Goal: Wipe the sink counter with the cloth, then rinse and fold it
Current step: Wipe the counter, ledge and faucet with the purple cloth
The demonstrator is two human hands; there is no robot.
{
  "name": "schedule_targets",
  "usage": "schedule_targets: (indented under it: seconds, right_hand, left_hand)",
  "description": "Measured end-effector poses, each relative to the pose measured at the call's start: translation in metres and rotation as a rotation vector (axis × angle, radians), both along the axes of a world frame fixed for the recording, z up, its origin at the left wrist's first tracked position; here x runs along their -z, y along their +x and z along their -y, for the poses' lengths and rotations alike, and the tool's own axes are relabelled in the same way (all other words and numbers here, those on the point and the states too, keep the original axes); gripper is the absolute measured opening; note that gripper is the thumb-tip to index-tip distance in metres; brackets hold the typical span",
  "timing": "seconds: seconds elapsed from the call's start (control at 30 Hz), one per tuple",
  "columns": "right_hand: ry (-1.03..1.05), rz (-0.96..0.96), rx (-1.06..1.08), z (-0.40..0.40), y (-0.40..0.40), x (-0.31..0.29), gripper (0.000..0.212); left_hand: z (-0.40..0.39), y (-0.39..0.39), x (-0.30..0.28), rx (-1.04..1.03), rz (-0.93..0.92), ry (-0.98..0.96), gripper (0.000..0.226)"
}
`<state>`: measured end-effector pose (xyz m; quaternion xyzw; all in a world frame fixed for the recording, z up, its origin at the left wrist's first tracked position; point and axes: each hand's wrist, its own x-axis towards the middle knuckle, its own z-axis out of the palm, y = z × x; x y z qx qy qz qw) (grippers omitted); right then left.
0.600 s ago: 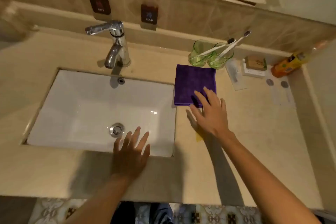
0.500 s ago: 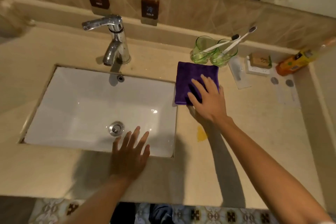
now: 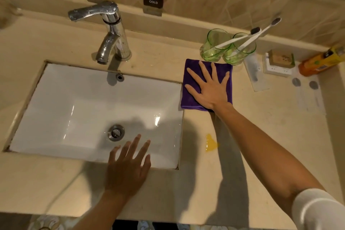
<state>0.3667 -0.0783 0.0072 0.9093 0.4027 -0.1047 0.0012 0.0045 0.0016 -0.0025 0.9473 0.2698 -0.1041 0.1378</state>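
We see the right hand (image 3: 211, 91) pressed flat on the folded purple square cloth (image 3: 192, 97), fingers (image 3: 204, 70) spread wide across it, gripping nothing. The cloth lies on the beige stone tabletop (image 3: 261, 136) right of centre frame, beside the white rectangular sink (image 3: 74, 108). The left hand (image 3: 127, 170) hovers with splayed, empty fingers at the sink's lower rim. A yellow spill (image 3: 211, 144) sits below the cloth.

The sink (image 3: 78, 110) sat in the table (image 3: 261, 136), the faucet (image 3: 112, 30) behind it. Right of the sink lay the folded cloth (image 3: 190, 87), the right hand (image 3: 211, 89) flat on it. Two tumblers (image 3: 214, 46) holding toothbrushes (image 3: 261, 31) stood just behind the cloth. A spill (image 3: 211, 144) lay nearer the front edge. The left hand (image 3: 127, 170) was at the sink's front rim.
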Motion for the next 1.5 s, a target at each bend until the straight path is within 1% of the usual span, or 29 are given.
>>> schedule_targets:
  seconds: [0.07,0.2,0.27,0.5,0.63,0.93,1.17,1.33,1.5]
  right_hand:
    - [0.001,0.012,-0.004,0.001,-0.002,0.001,0.065]
    - [-0.01,-0.022,0.005,0.008,-0.009,-0.002,0.064]
    - [-0.041,-0.056,-0.011,0.015,-0.016,-0.006,0.063]
    - [-0.14,-0.192,-0.056,0.044,-0.038,-0.015,0.06]
    - [-0.166,-0.231,-0.051,0.06,-0.057,-0.017,0.06]
    - [-0.176,-0.259,0.014,0.091,-0.104,-0.019,0.058]
    - [-0.162,-0.268,0.071,0.113,-0.145,-0.017,0.059]
    - [-0.138,-0.247,0.123,0.123,-0.175,-0.017,0.063]
    - [-0.129,-0.2,0.133,0.137,-0.204,-0.015,0.066]
  left_hand:
    - [0.001,-0.001,-0.001,-0.007,-0.003,0.003,0.058]
    - [0.002,0.0,-0.001,-0.014,0.013,0.006,0.06]
    - [0.002,-0.001,-0.001,-0.014,0.022,0.012,0.06]
    - [0.003,-0.002,0.0,0.009,0.071,0.06,0.05]
    - [0.005,-0.002,-0.001,0.017,0.091,0.073,0.051]
    - [0.005,-0.003,-0.003,0.033,0.09,0.072,0.053]
    - [0.008,-0.004,-0.001,0.01,0.155,0.096,0.046]
    - [0.009,-0.004,0.002,0.015,0.141,0.1,0.039]
    - [0.008,-0.004,-0.003,0.033,0.11,0.086,0.042]
